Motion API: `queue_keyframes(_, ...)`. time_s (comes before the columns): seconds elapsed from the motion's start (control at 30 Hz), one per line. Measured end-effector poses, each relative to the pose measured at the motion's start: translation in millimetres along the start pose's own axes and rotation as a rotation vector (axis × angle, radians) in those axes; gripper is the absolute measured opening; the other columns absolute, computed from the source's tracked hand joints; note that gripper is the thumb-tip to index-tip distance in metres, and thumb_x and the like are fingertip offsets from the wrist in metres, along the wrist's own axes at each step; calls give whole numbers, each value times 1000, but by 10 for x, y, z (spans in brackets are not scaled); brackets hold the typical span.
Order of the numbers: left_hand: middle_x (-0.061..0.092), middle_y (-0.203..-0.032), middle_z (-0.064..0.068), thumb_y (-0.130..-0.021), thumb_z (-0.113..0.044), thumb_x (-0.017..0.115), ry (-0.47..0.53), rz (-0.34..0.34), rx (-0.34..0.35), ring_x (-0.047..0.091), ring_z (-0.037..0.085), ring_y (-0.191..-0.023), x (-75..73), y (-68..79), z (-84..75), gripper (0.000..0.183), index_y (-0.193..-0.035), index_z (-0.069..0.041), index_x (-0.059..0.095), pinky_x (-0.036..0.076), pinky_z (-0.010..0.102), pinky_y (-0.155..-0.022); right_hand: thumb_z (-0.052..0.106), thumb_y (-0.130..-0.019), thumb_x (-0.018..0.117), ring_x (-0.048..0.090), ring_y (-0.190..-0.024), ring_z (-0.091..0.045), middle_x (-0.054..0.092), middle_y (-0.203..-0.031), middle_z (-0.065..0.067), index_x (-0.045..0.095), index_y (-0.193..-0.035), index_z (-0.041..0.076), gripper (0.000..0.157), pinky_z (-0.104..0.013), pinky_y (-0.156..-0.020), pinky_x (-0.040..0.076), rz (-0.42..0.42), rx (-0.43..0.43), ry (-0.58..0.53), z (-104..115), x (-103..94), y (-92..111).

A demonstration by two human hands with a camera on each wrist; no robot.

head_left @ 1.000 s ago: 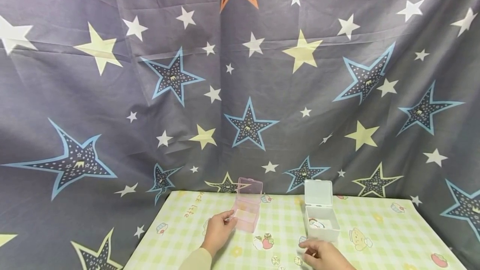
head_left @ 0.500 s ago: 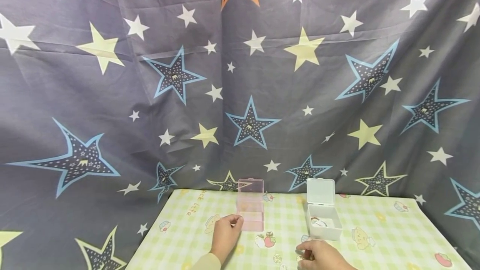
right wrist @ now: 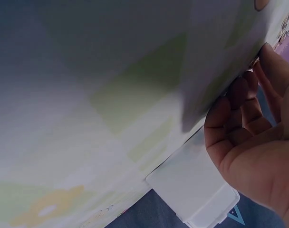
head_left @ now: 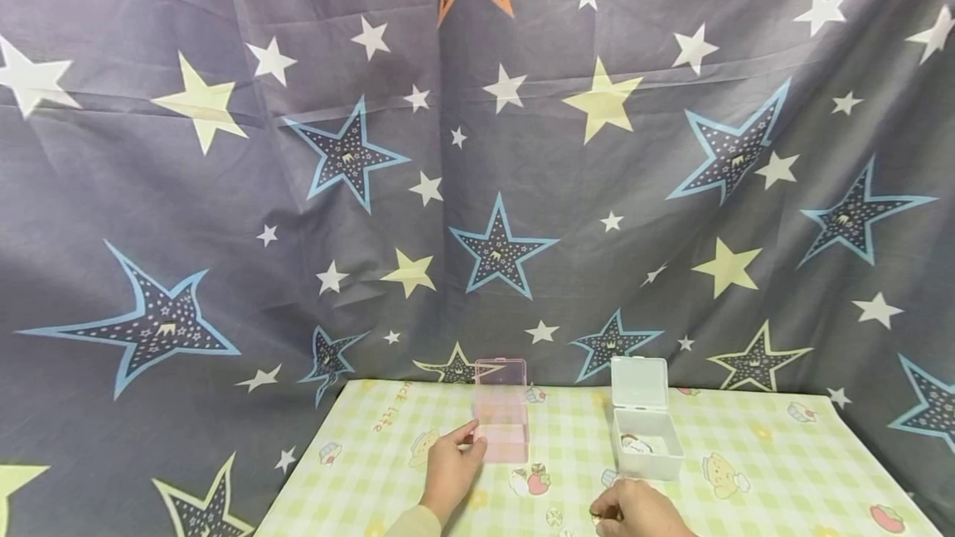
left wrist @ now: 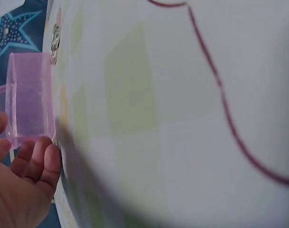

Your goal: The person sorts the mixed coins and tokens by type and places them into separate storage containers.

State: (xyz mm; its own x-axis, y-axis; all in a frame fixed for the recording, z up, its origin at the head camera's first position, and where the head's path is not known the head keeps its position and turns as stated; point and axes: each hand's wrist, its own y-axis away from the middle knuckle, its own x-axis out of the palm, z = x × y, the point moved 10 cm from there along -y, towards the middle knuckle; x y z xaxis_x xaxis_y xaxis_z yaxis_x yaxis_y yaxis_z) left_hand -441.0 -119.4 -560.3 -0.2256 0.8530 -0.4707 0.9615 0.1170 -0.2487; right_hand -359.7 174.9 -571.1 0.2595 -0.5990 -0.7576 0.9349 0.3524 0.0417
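My left hand [head_left: 451,466] holds the left side of a pink see-through plastic box [head_left: 507,444], whose lid stands up at the back. In the left wrist view the curled fingers [left wrist: 50,164] lie against the pink box's end. Close to the table, my right hand [head_left: 642,510] pinches a small gold-coloured coin [right wrist: 253,61] between thumb and forefinger; the fingers hide most of it. Another coin [head_left: 554,516] lies left of that hand. Several more coins [head_left: 539,468] lie near the pink box, over a printed strawberry.
A white plastic box [head_left: 651,464] with its lid raised stands beyond my right hand; a white piece with red and dark marks [head_left: 637,443] shows inside. A green checked cloth [head_left: 783,471] covers the table. A grey star-patterned curtain [head_left: 418,214] hangs behind it.
The pink box has turned slightly and now stands straighter, with my left hand still at it. My right thumb and forefinger have come together on a coin.
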Motion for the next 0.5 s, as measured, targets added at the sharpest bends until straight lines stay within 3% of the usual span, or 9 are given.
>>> queue_keyframes(0.13, 76, -97, 4, -93, -19, 80, 65, 36, -50, 71, 11, -79, 28, -12, 92, 39, -131, -7, 76, 59, 23, -67, 11, -87, 84, 66, -75, -8, 75, -86, 7, 84, -95, 13, 9, -35, -65, 58, -7, 19, -20, -18, 12, -1)
queue_keyframes(0.3, 74, -95, 1, -92, -21, 82, 114, 36, -102, 65, 9, -82, 42, -15, 179, 41, -131, -9, 77, 54, 20, -70, 11, -89, 84, 60, -73, -6, 71, -84, 8, 80, -94, 13, 7, -28, -64, 51, -7, 23, -55, -70, 22, 0)
queue_keyframes(0.5, 75, -93, 3, -89, -19, 84, 150, 12, -108, 64, 11, -83, 22, -1, 216, 41, -128, -8, 78, 52, 19, -71, 8, -89, 84, 54, -69, -5, 67, -82, 4, 77, -93, 11, 9, -24, -62, 46, 15, -8, -144, -91, 34, -14)
